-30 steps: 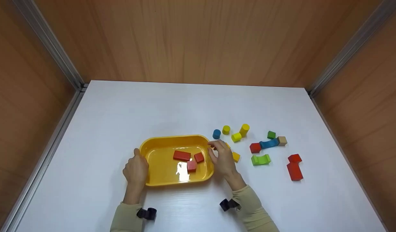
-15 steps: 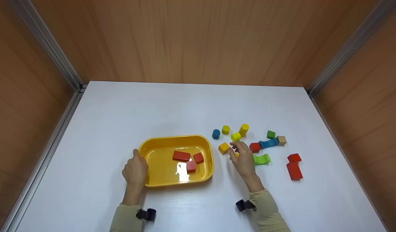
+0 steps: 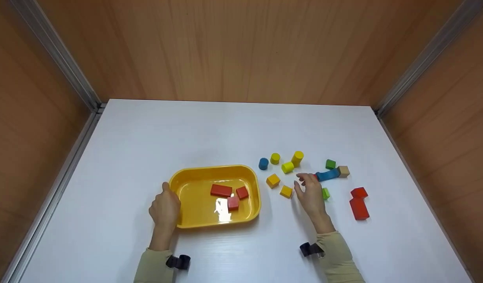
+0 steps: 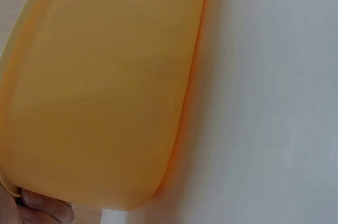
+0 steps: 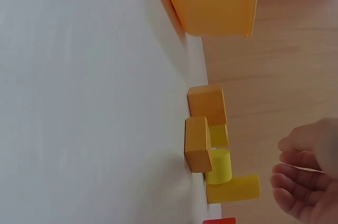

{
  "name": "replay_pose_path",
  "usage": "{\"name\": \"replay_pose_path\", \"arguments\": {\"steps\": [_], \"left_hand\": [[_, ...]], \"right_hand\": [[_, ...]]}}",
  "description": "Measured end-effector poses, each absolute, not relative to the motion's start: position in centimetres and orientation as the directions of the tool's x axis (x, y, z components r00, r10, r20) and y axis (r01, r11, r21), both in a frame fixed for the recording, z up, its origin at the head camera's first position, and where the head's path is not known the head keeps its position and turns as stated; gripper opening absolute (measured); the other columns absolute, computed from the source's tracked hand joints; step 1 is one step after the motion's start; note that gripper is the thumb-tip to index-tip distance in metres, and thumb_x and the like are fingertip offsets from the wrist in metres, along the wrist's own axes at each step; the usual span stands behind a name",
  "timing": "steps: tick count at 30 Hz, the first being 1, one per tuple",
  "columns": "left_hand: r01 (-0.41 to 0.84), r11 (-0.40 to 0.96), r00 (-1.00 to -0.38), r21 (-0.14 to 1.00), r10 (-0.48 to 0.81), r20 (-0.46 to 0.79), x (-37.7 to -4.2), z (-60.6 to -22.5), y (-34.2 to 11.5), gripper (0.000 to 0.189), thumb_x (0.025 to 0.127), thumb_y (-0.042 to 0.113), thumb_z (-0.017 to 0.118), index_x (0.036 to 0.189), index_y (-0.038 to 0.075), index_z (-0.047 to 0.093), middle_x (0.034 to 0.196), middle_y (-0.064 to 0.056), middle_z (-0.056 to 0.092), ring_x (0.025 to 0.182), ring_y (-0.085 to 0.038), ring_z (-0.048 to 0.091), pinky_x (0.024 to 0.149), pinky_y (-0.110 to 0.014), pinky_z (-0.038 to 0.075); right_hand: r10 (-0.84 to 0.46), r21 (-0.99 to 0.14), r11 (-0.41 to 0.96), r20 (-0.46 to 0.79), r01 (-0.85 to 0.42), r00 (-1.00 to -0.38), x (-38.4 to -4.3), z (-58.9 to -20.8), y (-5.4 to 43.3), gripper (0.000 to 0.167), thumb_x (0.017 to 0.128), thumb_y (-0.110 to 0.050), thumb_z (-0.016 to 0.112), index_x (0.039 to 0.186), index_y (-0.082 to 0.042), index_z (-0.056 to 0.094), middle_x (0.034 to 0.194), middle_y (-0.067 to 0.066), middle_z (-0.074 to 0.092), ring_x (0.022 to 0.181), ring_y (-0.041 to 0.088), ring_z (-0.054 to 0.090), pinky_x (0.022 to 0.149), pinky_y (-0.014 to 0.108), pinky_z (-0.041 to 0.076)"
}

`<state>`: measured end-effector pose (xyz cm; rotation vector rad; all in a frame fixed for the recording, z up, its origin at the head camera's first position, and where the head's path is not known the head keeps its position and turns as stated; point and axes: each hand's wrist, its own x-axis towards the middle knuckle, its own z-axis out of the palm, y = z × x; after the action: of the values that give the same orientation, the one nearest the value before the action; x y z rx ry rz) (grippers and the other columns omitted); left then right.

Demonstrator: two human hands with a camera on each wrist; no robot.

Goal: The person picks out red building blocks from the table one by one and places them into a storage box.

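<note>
Tray [image 3: 194, 212]: yellow, on desk [image 3: 107, 157], lower centre of head view; three red blocks [image 3: 221, 190] inside.
Left hand [image 3: 165, 207]: clasping tray's left end.
Right hand [image 3: 311, 197]: holding nothing, fingers loosely bent, right of centre.
Loose blocks [image 3: 273, 181]: mixed colours, scattered centre-right.

My head view looks fwd/down from above, over table [image 3: 210, 133]. L wrist view, turned sideways, is v. close to tray [image 4: 100, 86]; R wrist view, also sideways, shares this tray, from farther.
</note>
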<state>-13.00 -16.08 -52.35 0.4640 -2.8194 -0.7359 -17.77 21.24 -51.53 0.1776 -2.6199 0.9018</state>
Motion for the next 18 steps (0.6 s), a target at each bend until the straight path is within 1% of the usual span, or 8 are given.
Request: {"name": "replay_pose_path", "arguments": {"steps": [4, 7, 14, 18], "left_hand": [[-0.251, 0.827, -0.933, 0.504, -0.345, 0.102, -13.0, -52.3, -16.1, 0.019, 0.089, 0.006, 0.041, 0.103, -0.005, 0.044, 0.051, -0.009, 0.045, 0.041, -0.022, 0.043, 0.036, -0.034, 0.035], [-0.255, 0.825, -0.932, 0.504, -0.348, 0.099, -13.0, -52.4, -16.2, 0.02, 0.089, 0.007, 0.042, 0.105, -0.005, 0.044, 0.052, -0.01, 0.046, 0.042, -0.023, 0.044, 0.037, -0.036, 0.037], [-0.27, 0.823, -0.931, 0.5, -0.357, 0.084, -13.0, -52.2, -16.1, 0.02, 0.089, 0.008, 0.043, 0.105, -0.005, 0.044, 0.055, -0.012, 0.049, 0.044, -0.025, 0.048, 0.038, -0.039, 0.038], [-0.278, 0.817, -0.931, 0.506, -0.358, 0.066, -13.0, -52.0, -16.0, 0.016, 0.089, 0.007, 0.043, 0.102, -0.004, 0.044, 0.055, -0.011, 0.049, 0.044, -0.024, 0.047, 0.038, -0.036, 0.037]], "right_hand": [[0.019, -0.555, 0.811, 0.344, -0.186, -0.939, -18.0, -51.5, 21.9, 0.024, 0.076, 0.0, 0.066, 0.098, 0.006, 0.06, 0.086, 0.015, 0.055, 0.073, 0.023, 0.053, 0.067, 0.033, 0.048], [0.039, -0.538, 0.831, 0.312, -0.143, -0.949, -18.3, -51.5, 22.4, 0.026, 0.076, -0.002, 0.066, 0.1, 0.006, 0.058, 0.087, 0.016, 0.054, 0.075, 0.024, 0.053, 0.069, 0.034, 0.048], [0.088, -0.501, 0.865, 0.207, -0.029, -0.974, -18.8, -51.6, 23.5, 0.032, 0.079, -0.006, 0.064, 0.107, 0.005, 0.054, 0.101, 0.02, 0.051, 0.092, 0.031, 0.051, 0.082, 0.041, 0.044], [0.096, -0.468, 0.884, 0.185, -0.002, -0.978, -19.2, -51.9, 23.9, 0.034, 0.08, -0.008, 0.064, 0.109, 0.005, 0.053, 0.102, 0.022, 0.049, 0.093, 0.033, 0.05, 0.083, 0.042, 0.042]]}}
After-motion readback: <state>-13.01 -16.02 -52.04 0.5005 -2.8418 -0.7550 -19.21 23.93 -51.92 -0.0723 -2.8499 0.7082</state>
